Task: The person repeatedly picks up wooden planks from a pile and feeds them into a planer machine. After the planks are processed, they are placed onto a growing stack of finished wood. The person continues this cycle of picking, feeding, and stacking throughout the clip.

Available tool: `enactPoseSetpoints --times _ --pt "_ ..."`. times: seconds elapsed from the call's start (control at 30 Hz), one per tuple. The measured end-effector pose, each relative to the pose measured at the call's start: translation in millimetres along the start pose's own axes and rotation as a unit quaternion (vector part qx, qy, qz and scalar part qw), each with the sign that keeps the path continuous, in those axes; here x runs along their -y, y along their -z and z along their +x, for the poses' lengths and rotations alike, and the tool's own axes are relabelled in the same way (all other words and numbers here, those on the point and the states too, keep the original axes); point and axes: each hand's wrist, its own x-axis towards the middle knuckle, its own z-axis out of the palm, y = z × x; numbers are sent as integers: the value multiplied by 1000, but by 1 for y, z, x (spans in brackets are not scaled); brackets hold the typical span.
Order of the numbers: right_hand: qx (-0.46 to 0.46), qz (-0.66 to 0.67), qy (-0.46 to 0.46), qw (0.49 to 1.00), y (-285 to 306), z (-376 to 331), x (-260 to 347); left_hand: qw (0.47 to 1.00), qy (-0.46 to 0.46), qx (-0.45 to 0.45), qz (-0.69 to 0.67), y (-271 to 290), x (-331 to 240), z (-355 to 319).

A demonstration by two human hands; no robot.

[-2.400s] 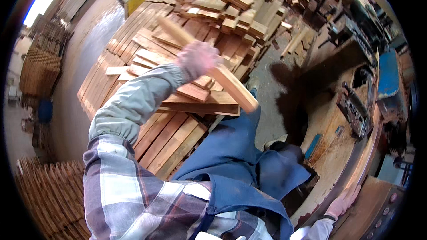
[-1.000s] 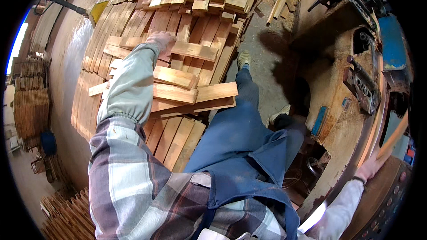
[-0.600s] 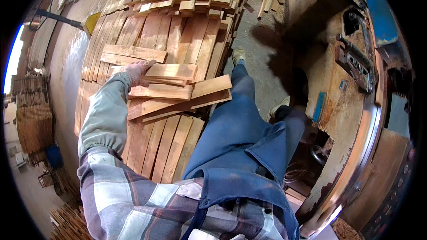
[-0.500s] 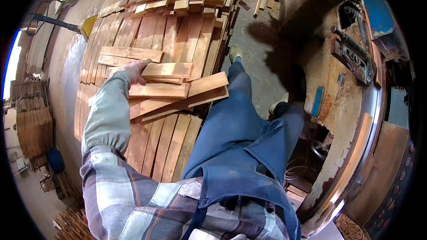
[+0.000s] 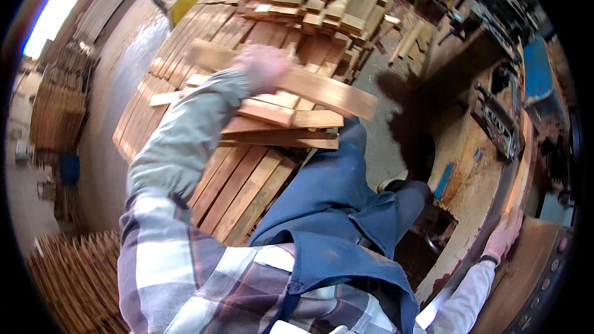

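My left hand (image 5: 263,69), blurred by motion, is closed around the middle of a flat wooden board (image 5: 331,91). The board is raised over the stack, its far-left end tilted up and its other end toward my legs. Beneath it, several short boards (image 5: 269,111) lie crosswise on a large stack of planks (image 5: 232,188). At the right, my right hand (image 5: 504,235) is on the near end of a narrow wooden strip (image 5: 523,161), its fingers pointing forward along it. This strip lies along the machine's long metal edge.
A worn machine (image 5: 461,210) with a blue metal guard (image 5: 537,71) stands at my right. Ahead, more planks (image 5: 309,9) are piled high, with wood scraps (image 5: 408,43) on the floor. At the left are stacked slats (image 5: 59,108) and a blue drum (image 5: 69,169).
My left hand has lifted a board off the pile and moved it right. My right hand has come into view at the wooden strip, which lies farther forward. The view has turned left.
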Motion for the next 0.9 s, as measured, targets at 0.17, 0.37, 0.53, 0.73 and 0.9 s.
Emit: enactPoseSetpoints --times 0.17,0.37,0.53,0.73,0.9 --pt "41 299 140 943 50 13 134 987 -104 -118 -13 100 -170 55" --pt "98 2 40 994 108 -93 165 843 -428 -320 -65 174 -371 49" --pt "150 -73 -211 963 167 -240 104 823 -473 -291 -121 159 -345 39" --pt "150 19 -203 967 199 -288 100 973 -62 -38 -217 15 -106 50" --pt "-34 46 -323 945 141 -251 55 968 -75 71 -228 -141 45 30"
